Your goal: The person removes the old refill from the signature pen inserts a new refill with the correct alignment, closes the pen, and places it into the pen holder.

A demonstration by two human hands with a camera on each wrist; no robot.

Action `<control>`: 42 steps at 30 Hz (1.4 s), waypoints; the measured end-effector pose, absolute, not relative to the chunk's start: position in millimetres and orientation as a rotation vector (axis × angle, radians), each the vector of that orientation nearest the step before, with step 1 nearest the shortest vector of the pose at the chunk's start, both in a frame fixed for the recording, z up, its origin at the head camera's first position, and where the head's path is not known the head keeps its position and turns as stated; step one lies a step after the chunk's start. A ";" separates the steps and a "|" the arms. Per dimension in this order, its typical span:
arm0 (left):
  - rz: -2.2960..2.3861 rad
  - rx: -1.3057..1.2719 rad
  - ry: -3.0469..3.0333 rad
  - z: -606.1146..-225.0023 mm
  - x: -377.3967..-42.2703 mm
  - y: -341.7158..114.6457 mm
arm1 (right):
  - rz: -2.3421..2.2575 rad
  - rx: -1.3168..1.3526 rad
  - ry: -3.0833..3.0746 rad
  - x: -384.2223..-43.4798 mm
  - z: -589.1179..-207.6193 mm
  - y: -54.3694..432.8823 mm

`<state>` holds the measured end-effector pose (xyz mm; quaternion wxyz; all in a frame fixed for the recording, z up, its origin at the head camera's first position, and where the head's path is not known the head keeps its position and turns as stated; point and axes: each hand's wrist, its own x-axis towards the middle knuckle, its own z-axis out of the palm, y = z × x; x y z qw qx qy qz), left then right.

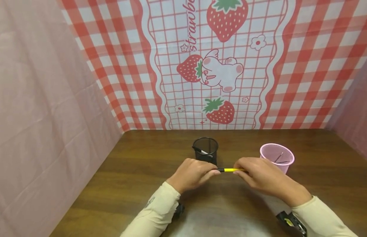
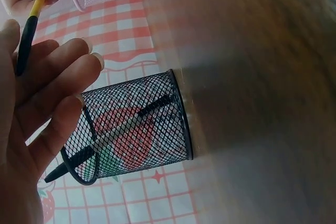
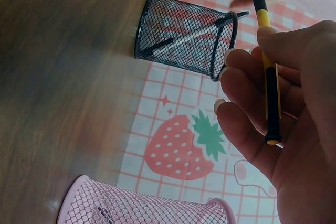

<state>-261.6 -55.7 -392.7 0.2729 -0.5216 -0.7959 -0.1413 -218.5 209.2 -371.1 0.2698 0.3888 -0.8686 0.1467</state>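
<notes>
In the head view a slim yellow-and-black pen (image 1: pixel 229 170) spans level between the two hands, above the table. My left hand (image 1: pixel 195 172) pinches its black end between thumb and fingers. The right hand (image 1: pixel 260 176) pinches the yellow barrel. The right wrist view shows the pen's other black end (image 3: pixel 272 114) lying across the right palm, with a yellow tip. Just beyond the left hand stands a black mesh cup (image 1: pixel 212 160) holding a black-and-white pen (image 1: pixel 202 151) that leans out over the rim.
A pink mesh cup (image 1: pixel 285 167) stands behind the right hand, with thin dark sticks inside. The brown wooden table (image 1: pixel 106 184) meets a strawberry-print cloth (image 1: pixel 219 75) at its back edge. Pale pink curtain (image 1: pixel 38 115) hangs on the left.
</notes>
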 end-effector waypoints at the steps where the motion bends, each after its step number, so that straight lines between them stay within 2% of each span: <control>1: -0.392 -1.407 -2.139 -392.6 -261.5 -55.3 | 0.393 1.045 -2.343 -218.3 -371.2 209.2; 42: -0.331 -1.330 -1.929 -395.4 -262.8 -52.3 | 0.404 1.079 -2.316 -218.5 -373.1 205.6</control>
